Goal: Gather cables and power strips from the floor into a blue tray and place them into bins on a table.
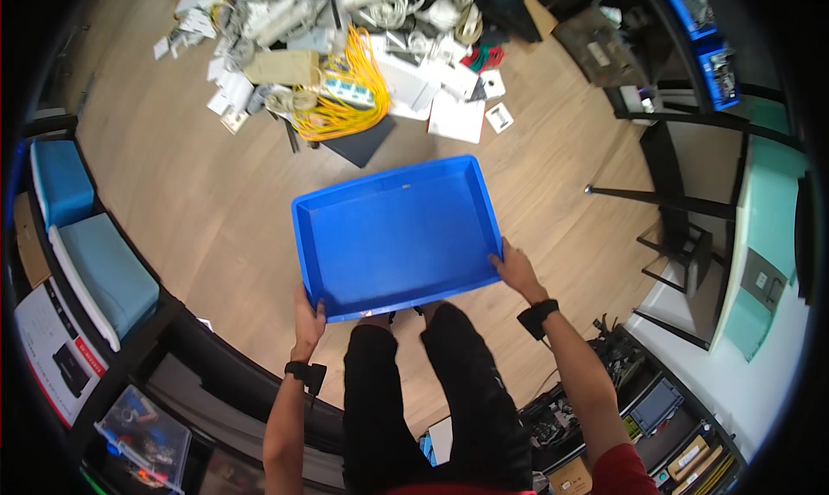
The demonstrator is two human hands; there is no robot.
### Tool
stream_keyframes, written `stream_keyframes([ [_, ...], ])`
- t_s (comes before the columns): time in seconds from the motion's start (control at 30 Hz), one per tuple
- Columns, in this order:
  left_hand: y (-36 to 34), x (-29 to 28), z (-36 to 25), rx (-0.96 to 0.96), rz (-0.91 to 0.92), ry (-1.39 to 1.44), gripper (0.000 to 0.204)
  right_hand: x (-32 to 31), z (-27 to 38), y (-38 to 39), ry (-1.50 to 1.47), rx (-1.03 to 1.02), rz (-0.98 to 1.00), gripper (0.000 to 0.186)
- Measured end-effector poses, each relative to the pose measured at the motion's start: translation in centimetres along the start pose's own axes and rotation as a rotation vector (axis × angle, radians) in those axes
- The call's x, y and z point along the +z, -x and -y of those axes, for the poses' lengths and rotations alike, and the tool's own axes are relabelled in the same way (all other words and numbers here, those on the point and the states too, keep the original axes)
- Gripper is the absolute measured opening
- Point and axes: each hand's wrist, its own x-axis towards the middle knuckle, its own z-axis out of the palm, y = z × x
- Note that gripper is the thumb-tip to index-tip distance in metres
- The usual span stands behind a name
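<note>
A shallow blue rectangular plastic tray (393,236) is held out in front of my legs, slightly turned, with nothing lying in it apart from a tiny light speck by the far wall. My left hand (309,317) grips its near left corner, thumb over the rim. On the right side, my right hand (516,269) grips the rim near the near right corner, thumb inside and the other fingers hidden underneath. Both wrists wear black straps with small boxes.
Beyond the tray a pile of cables, white boxes and papers covers the wooden floor (216,227), with a coiled yellow cable (358,98) at its front. Blue-topped seats (108,266) stand left. A table (764,236) with dark legs stands right, and open storage bins (656,409) lie lower right.
</note>
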Motion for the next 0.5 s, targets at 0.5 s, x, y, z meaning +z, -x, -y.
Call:
stream_keyframes([
  [0.5,-11.0,19.8,18.1,-0.019,-0.216,0.143,0.036,19.1,-7.3,-20.3,-0.238,-0.185,0.021,0.049],
])
